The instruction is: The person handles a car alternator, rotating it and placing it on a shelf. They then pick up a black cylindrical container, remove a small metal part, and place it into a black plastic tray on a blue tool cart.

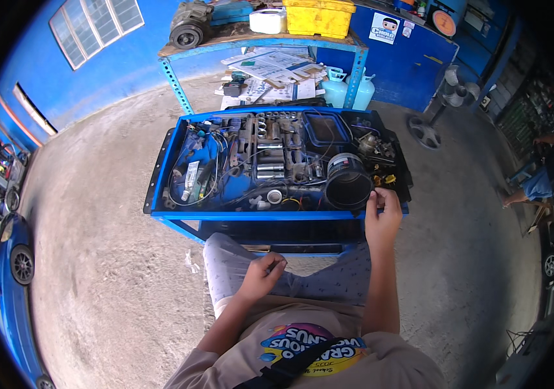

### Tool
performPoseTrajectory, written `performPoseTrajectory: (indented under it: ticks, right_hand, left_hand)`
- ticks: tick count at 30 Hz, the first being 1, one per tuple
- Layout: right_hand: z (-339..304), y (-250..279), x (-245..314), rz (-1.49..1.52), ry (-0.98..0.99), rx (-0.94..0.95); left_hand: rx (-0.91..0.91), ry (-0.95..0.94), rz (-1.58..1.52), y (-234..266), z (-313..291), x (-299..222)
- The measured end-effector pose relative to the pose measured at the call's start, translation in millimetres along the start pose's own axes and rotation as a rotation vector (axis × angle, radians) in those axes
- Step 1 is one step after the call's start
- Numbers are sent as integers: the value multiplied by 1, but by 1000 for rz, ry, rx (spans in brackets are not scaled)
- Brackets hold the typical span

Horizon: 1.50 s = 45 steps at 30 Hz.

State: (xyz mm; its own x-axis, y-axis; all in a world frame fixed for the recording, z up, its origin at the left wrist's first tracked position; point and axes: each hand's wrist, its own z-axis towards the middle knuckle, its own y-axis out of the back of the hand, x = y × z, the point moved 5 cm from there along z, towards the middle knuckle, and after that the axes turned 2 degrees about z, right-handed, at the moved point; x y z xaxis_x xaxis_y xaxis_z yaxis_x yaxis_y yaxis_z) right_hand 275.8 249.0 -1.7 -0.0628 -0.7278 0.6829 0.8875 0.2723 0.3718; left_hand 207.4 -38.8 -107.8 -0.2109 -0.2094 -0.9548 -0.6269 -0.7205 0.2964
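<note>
My right hand (384, 217) is at the front right of a blue tool cart (270, 216), its thumb and fingers pinched at the rim of a black round tub (348, 189). The tub lies tilted, with its dark open mouth toward me and a label on its upper side. Over my lap, my left hand (263, 275) is curled closed, and nothing shows in it. In the cart tray, chrome sockets (270, 157) lie in rows in the middle. A white tube (190, 179) and thin cables lie at the left. A small white ring-shaped part (274, 196) sits near the front edge.
Behind the cart stands a blue metal bench (264, 44) with a yellow box (319, 18) and a white jug (268, 21) on it. Two light-blue gas cylinders (335, 89) stand beneath. A stand fan (424, 129) is at the right, a blue car (12, 272) at the left.
</note>
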Motion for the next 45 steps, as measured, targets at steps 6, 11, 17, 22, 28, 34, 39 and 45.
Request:
performPoseTrajectory:
  ticks: [6,11,17,22,28,34,39,45]
  right_hand:
    - [-5,7,24,31,59,-55]
    - [-9,28,30,200,-194,-35]
    - [-38,40,45,328,-501,427]
    - [-84,18,44,473,-647,627]
    - [-40,44,20,84,-252,443]
    - [86,5,-23,-384,323,236]
    - [138,-48,-61,-565,178,798]
    - [146,-43,-70,-495,180,896]
  left_hand:
    - [-73,-198,76,9,10,-51]
    - [-49,-340,202,18,18,-84]
    - [-82,-476,302,2,16,-98]
    - [87,-267,-75,-25,15,-62]
    - [26,-279,-57,-27,12,-39]
    - [-27,-358,-108,-28,26,-49]
    - [-19,-349,-21,-13,10,-49]
    - [-196,-277,-1,21,-8,-43]
